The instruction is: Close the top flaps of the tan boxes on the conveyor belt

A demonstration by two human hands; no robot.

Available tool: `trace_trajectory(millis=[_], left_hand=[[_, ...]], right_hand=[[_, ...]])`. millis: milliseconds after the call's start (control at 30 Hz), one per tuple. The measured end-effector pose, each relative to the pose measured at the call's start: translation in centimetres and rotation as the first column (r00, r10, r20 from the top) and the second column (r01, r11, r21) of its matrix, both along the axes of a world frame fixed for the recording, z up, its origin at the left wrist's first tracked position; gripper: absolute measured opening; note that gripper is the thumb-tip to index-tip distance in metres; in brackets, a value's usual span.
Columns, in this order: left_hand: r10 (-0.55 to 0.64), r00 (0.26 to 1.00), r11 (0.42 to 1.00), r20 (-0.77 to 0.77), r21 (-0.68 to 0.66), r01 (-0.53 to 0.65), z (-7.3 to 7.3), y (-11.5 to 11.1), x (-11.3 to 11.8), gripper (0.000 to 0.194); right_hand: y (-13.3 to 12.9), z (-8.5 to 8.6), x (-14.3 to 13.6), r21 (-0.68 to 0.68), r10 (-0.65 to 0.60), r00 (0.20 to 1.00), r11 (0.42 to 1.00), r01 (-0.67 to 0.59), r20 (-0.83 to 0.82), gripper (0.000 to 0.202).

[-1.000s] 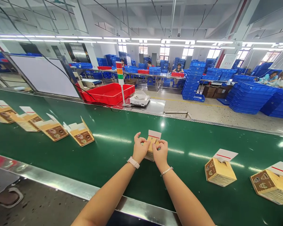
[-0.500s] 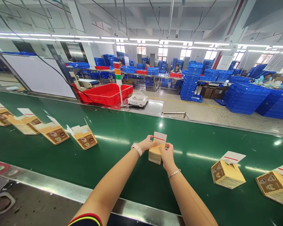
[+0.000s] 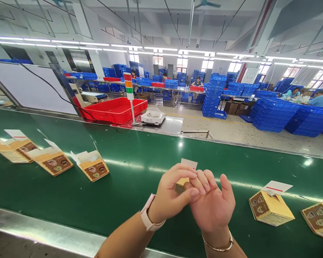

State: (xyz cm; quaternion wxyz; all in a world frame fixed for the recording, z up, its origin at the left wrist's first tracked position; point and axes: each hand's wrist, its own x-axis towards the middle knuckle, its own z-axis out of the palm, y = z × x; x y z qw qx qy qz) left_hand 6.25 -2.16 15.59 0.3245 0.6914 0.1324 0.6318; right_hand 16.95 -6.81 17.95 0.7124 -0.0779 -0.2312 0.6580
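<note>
My left hand (image 3: pixel 174 191), with a pale watch band at its wrist, is raised above the green belt, its fingers curled onto the fingers of my right hand. Palm up, my right hand (image 3: pixel 214 202) has bent fingers and the thumb apart; a bracelet circles that wrist. The left fingers close on the right fingertips. Behind both hands stands a small tan box (image 3: pixel 182 181) with its white flap (image 3: pixel 189 163) up, mostly hidden and apparently not held.
The green conveyor belt (image 3: pixel 140 190) carries open brown-and-tan boxes on the left (image 3: pixel 95 168) and two on the right (image 3: pixel 271 208). Beyond it are a red bin (image 3: pixel 113 111), a signal light (image 3: pixel 129 87), a scale (image 3: pixel 153 116), blue crates (image 3: pixel 276 114) and several people.
Both hands have let go of the small box, risen toward the camera and come together. The view has shifted slightly, and the boxes on the right sit a little further right and lower.
</note>
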Motion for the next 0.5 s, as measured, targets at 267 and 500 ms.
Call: trace_trajectory(millis=[267, 500], left_hand=[[0.046, 0.996, 0.998, -0.070, 0.055, -0.042, 0.8, -0.5, 0.7, 0.013], [0.099, 0.991, 0.991, -0.088, 0.102, -0.090, 0.5, -1.1, 1.2, 0.013]], right_hand=[[-0.5, -0.2, 0.6, -0.063, 0.055, 0.986, 0.996, -0.065, -0.159, 0.048], [-0.9, -0.3, 0.8, -0.070, 0.107, 0.962, 0.989, -0.128, -0.250, 0.049]])
